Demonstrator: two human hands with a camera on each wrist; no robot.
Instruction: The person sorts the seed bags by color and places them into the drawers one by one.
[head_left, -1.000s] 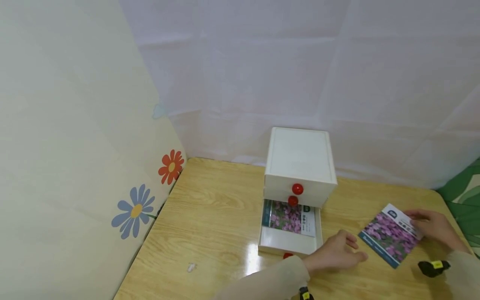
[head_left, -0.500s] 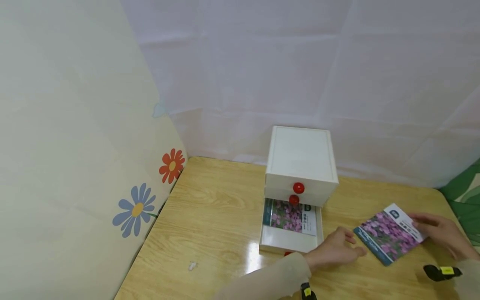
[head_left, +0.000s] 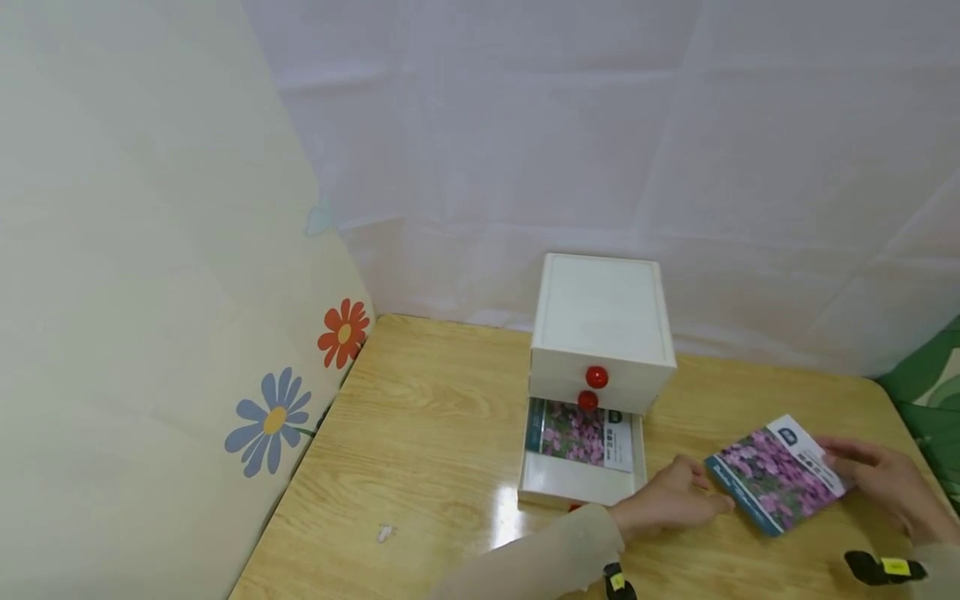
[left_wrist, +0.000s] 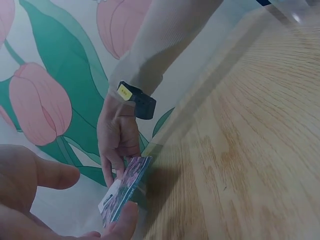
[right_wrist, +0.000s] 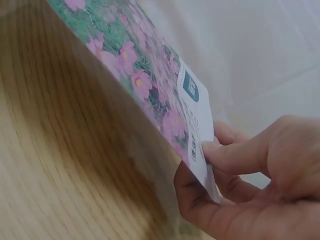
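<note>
A flower seed packet point(head_left: 776, 475), printed with pink blossoms and a white top band, is tilted above the table right of the small white drawer cabinet point(head_left: 603, 308). My right hand point(head_left: 881, 479) pinches its white end, thumb point(right_wrist: 240, 155) on the front and fingers curled behind. Near the packet's blue end is my left hand point(head_left: 671, 496), thumb and fingers spread apart. In the left wrist view a left fingertip point(left_wrist: 127, 217) overlaps the packet's edge; whether it touches I cannot tell. A similar packet point(head_left: 573, 433) lies in the pulled-out bottom drawer point(head_left: 573, 483).
Above the pulled-out drawer, red knobs point(head_left: 597, 377) mark the cabinet's front. My left forearm point(head_left: 540, 554) passes in front of that drawer. A white cloth point(head_left: 487, 150) hangs behind the wooden table point(head_left: 420, 400), and a flower-printed panel point(head_left: 187, 250) stands at the left.
The seed packet in my right hand has moved slightly left, bringing its blue end closer to my left hand. My left hand has hardly moved. The drawer stays pulled out.
</note>
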